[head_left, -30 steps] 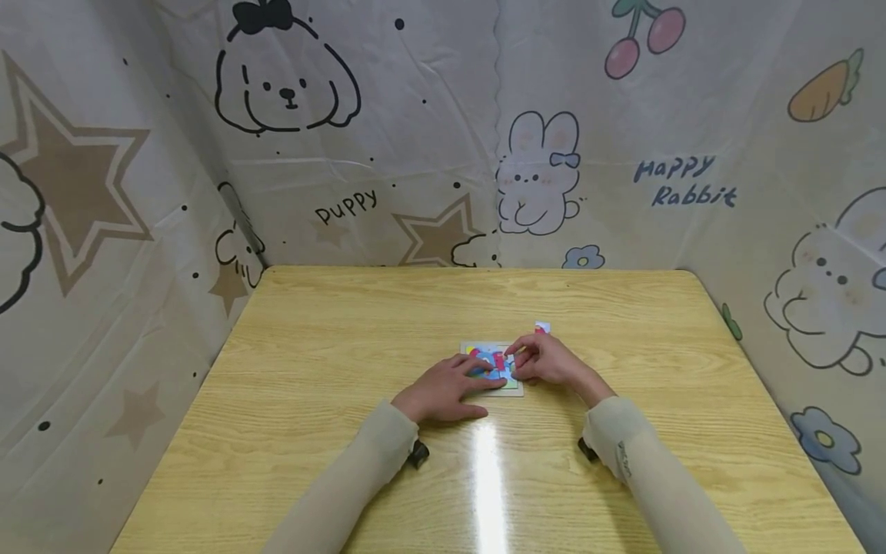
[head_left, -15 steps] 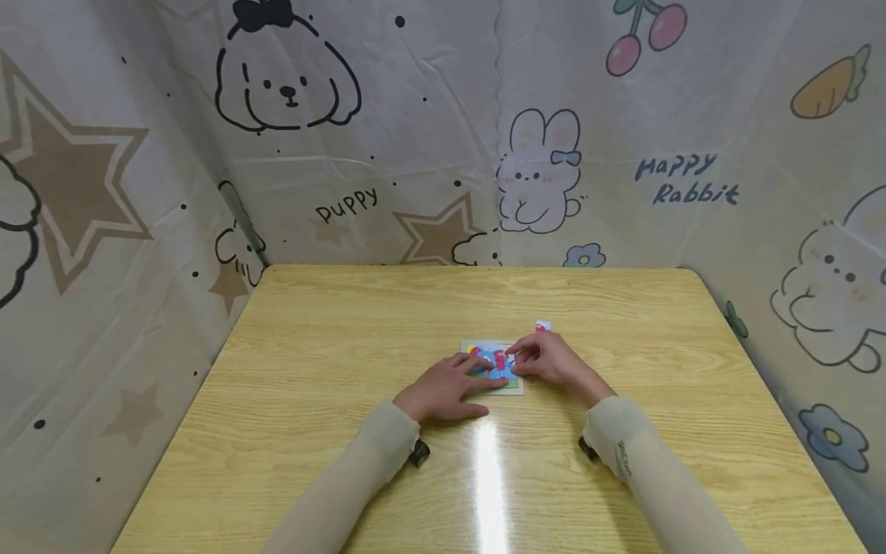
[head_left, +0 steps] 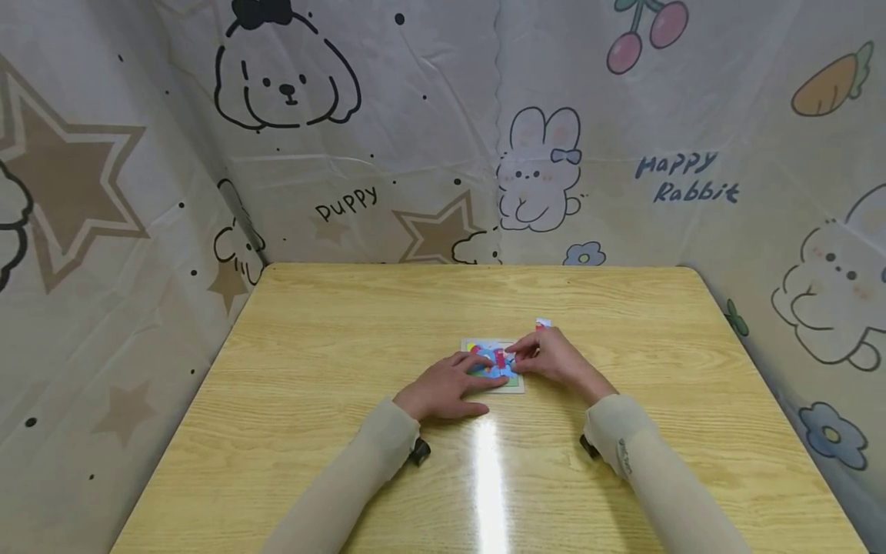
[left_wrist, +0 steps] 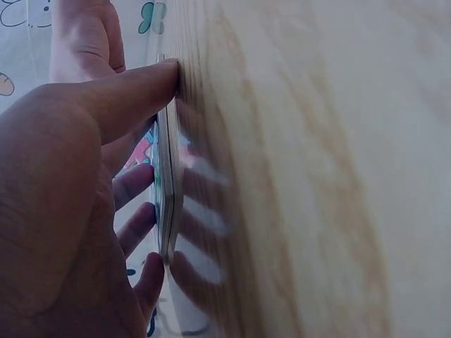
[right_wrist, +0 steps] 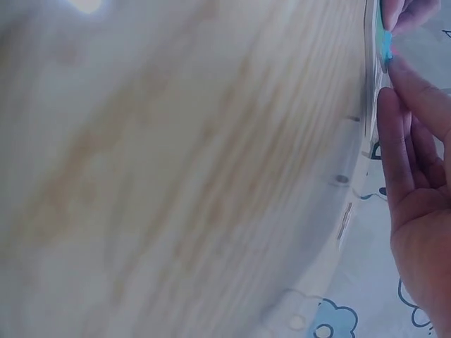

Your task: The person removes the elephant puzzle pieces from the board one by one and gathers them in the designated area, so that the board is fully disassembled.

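Observation:
A small jigsaw puzzle [head_left: 514, 388] in a pale tray, with blue, red, yellow and green printing, lies on the wooden table. My left hand [head_left: 446, 386] rests across its left part with fingers spread; in the left wrist view the fingertips touch the puzzle's face and the thumb [left_wrist: 134, 95] lies over its edge. At the puzzle's right side my right hand [head_left: 554, 360] pinches a blue puzzle piece [right_wrist: 387, 46] against the board. Fingers cover much of the picture. Just behind the right hand lies a loose red and white puzzle piece [head_left: 543, 323].
The wooden table [head_left: 332, 323] stretches around the puzzle on all sides, with a bright light streak in front. A printed cloth [head_left: 429, 92] hangs behind and at both sides, meeting the table's back edge.
Both hands stay almost in place. The right fingers shift slightly, and more blue shows at the puzzle's right side. The head view tilts a little.

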`<state>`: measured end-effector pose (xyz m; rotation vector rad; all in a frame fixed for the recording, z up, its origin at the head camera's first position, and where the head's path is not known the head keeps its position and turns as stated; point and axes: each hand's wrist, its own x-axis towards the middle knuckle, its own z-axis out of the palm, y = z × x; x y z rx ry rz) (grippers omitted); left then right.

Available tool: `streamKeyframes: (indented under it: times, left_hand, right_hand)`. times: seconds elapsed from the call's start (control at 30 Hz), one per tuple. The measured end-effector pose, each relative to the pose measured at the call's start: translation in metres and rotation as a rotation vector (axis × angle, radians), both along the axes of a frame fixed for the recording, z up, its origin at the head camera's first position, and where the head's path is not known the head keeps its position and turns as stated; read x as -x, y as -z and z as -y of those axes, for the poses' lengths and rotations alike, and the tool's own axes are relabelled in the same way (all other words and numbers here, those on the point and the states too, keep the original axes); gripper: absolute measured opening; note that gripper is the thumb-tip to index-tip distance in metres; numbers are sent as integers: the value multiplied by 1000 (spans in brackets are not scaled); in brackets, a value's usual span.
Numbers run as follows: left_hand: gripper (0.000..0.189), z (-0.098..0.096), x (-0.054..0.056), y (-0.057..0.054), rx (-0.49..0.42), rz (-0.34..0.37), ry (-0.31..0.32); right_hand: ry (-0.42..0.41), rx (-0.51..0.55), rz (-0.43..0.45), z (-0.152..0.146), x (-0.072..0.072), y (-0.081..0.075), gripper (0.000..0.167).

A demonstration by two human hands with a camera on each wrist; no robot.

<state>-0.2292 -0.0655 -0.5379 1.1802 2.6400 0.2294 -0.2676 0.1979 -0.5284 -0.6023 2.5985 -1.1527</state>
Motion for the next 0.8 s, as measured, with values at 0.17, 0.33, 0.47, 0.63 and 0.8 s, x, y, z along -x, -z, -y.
streamKeyframes:
  times: [0.17, 0.33, 0.47, 0.63, 0.8]
  left_hand:
    - [59, 0, 0, -3, -7, 2, 3]
    - [59, 0, 0, -4, -1, 9, 4]
    - [59, -1, 1, -5, 6, 15, -1]
    - [59, -1, 1, -5, 2, 21, -4]
    - [60, -1, 2, -4, 8, 11, -2]
  right_hand:
    - [18, -16, 25, -1, 1, -2, 25]
    - [13, -26, 32, -1, 2, -2, 26]
    - [5, -19, 28, -1, 3, -3, 25]
    - [6, -1, 14, 0, 3, -3, 24]
    - [37, -17, 25, -1, 3, -3, 23]
